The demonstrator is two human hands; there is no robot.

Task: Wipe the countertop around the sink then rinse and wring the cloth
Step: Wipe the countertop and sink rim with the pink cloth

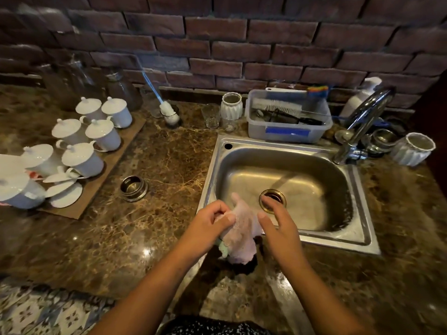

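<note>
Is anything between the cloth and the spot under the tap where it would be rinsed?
Nothing visible. The left hand grips the cloth over the sink's near rim, the right hand is beside it, and the basin between the cloth and the tap holds only the drain.

Head camera looks steeply down, close over the sink (358, 189).

Pale pink cloth (242, 228), brown-veined marble countertop (154, 213)

I note the white cups (14, 187) cut off at left; glass jars (72, 85) behind are blurred.
</note>
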